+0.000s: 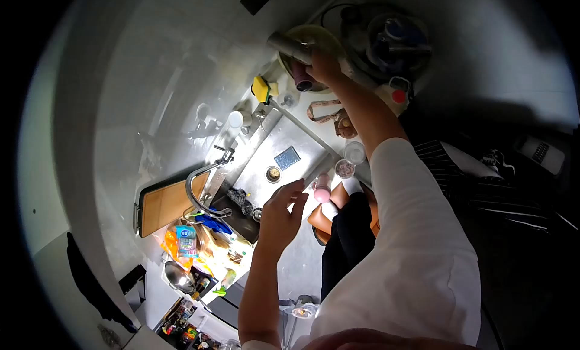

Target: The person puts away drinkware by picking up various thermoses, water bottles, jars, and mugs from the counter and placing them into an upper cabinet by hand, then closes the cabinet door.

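Observation:
My right hand [324, 68] reaches to the far end of the counter, over a wide pale yellowish basin [332, 40]. It is closed around a long grey cylinder [289, 46] whose kind I cannot make out in the dim light. Just below that hand, a dark purple cylindrical thing [301, 76] shows a round dark end. My left hand [282, 214] hangs over the near edge of the steel sink [302, 135], fingers stretched and slightly apart, holding nothing. Inside the sink are a dark blue rectangular piece [287, 158] and a drain [273, 174] with bits in it.
A curved faucet [194, 184] and a wooden cutting board [172, 202] stand at the left. Behind the sink are a yellow sponge [261, 89] and a white cup [238, 119]. A pink bottle [322, 190], a small bowl [345, 168] and a red-capped jug [396, 96] line the right side.

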The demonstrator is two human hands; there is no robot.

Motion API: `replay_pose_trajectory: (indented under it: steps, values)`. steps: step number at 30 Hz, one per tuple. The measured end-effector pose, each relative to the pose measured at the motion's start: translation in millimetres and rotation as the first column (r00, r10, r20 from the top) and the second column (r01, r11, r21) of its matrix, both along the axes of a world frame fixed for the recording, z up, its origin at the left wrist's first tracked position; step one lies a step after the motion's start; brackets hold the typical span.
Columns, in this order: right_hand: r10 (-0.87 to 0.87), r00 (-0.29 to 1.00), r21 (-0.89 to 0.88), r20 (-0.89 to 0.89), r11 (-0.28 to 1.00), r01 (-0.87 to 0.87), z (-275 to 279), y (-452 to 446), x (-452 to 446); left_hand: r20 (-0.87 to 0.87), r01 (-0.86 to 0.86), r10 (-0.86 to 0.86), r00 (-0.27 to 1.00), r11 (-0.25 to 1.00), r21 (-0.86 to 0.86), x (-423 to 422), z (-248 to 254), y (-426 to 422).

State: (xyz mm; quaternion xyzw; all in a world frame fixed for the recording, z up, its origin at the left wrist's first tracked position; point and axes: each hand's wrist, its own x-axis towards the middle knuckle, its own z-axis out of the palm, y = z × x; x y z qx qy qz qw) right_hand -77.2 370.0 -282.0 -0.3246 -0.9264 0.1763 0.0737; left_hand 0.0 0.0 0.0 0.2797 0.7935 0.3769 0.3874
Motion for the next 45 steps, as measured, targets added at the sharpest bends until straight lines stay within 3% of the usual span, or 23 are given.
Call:
replay_pose_trajectory:
  steps: [2,3,7,9,10,12,13,15,16,18,21,24,25,27,29,31,34,36,37,40,42,44,45]
  values:
    - [-0.092,0.991,-0.189,-0.098,0.979,0.072,13.3,1.4,-7.0,-0.036,-0.004,0.004,0.999,1.0,-0.015,-6.8,-4.9,-3.3]
    - [-0.108,0.975,-0.227,-0.193,0.972,0.063,47.6,-16.2,-47.3,-0.154,0.004,-0.012,0.988,0.998,-0.057,-22.6,20.6,-13.8]
    - [-0.154,0.953,-0.334,-0.262,0.941,0.06,117.1,-26.1,13.0,-0.208,0.025,-0.043,0.977,0.996,-0.091,-10.8,41.4,-16.2]
    - [-0.045,0.93,-0.229,-0.364,0.973,-0.042,168.5,-46.8,52.6,-0.372,0.062,-0.082,0.925,0.996,-0.066,-8.9,56.5,-20.6]
    - [-0.05,0.968,-0.361,-0.246,0.931,-0.044,208.5,-59.0,80.3,-0.396,0.058,-0.081,0.915,0.996,-0.071,-7.1,73.4,-17.9]
    - [0.03,0.987,-0.436,-0.156,0.895,-0.096,303.5,-87.4,133.0,-0.589,0.133,-0.151,0.794,0.988,-0.073,-5.0,102.4,-17.6]
    - [0.059,0.98,-0.507,-0.19,0.849,-0.15,349.3,-103.7,157.9,-0.634,0.174,-0.156,0.757,0.984,-0.035,-6.4,114.2,-20.2]
    - [0.237,0.948,-0.376,-0.211,0.876,-0.303,404.8,-121.3,193.5,-0.718,0.181,-0.174,0.674,0.981,-0.068,1.2,157.0,-15.5]
    - [0.262,0.942,-0.369,-0.209,0.871,-0.324,436.3,-129.6,207.2,-0.724,0.2,-0.164,0.67,0.979,-0.036,6.9,181.2,-15.4]
    - [0.448,0.82,-0.301,-0.356,0.775,-0.555,510.9,-140.7,221.4,-0.744,0.243,-0.149,0.651,0.97,0.019,18.6,224.1,-20.0]
    - [0.593,0.731,-0.401,-0.338,0.612,-0.682,622.1,-158.8,231.6,-0.705,0.267,-0.093,0.703,0.954,0.14,32.8,270.8,-40.3]
    - [0.496,0.649,-0.384,-0.577,0.537,-0.751,697.6,-183.6,230.9,-0.659,0.093,0.171,0.732,0.934,0.346,51.7,343.2,-63.3]
    - [0.391,0.558,-0.406,-0.732,0.408,-0.818,714.0,-194.0,221.4,-0.644,0.043,0.278,0.713,0.899,0.436,54.3,372.8,-68.5]
    - [0.354,0.338,-0.235,-0.872,0.303,-0.924,741.4,-221.0,188.8,-0.706,0.013,0.469,0.531,0.828,0.56,49.9,423.0,-83.3]
    - [0.51,0.335,-0.188,-0.792,0.319,-0.929,780.3,-260.7,162.4,-0.664,-0.085,0.617,0.422,0.756,0.649,39.3,470.1,-94.1]
    - [0.529,0.28,-0.105,-0.801,0.336,-0.936,809.0,-300.4,127.3,-0.616,-0.084,0.738,0.276,0.657,0.749,24.3,504.9,-108.1]
    - [0.501,0.096,0.082,-0.86,0.321,-0.943,861.1,-337.9,74.5,-0.586,-0.083,0.796,0.148,0.601,0.795,2.4,559.8,-132.6]
    - [0.579,0.021,0.221,-0.815,0.344,-0.912,905.1,-349.5,47.9,-0.59,-0.011,0.806,-0.032,0.59,0.807,-18.2,593.9,-144.1]
    - [0.575,0.025,0.116,-0.818,0.208,-0.971,932.3,-361.7,47.0,-0.569,0.048,0.815,-0.109,0.576,0.816,-29.5,606.5,-151.8]
    - [0.559,0.057,0.098,-0.827,0.243,-0.965,985.6,-403.1,30.8,-0.552,-0.09,0.803,-0.225,0.547,0.832,-52.7,624.7,-168.3]
    - [0.547,0.307,-0.206,-0.779,0.24,-0.949,1007.0,-428.3,13.6,-0.534,-0.151,0.83,-0.16,0.514,0.844,-47.9,626.2,-178.9]
    - [0.585,0.249,-0.173,-0.772,0.184,-0.968,1017.1,-440.7,-24.5,-0.508,-0.207,0.856,-0.097,0.482,0.851,-47.1,624.1,-187.5]
    - [0.617,0.202,-0.152,-0.761,0.133,-0.979,1020.8,-447.7,-37.4,-0.508,-0.198,0.838,-0.202,0.473,0.859,-54.6,616.5,-191.2]
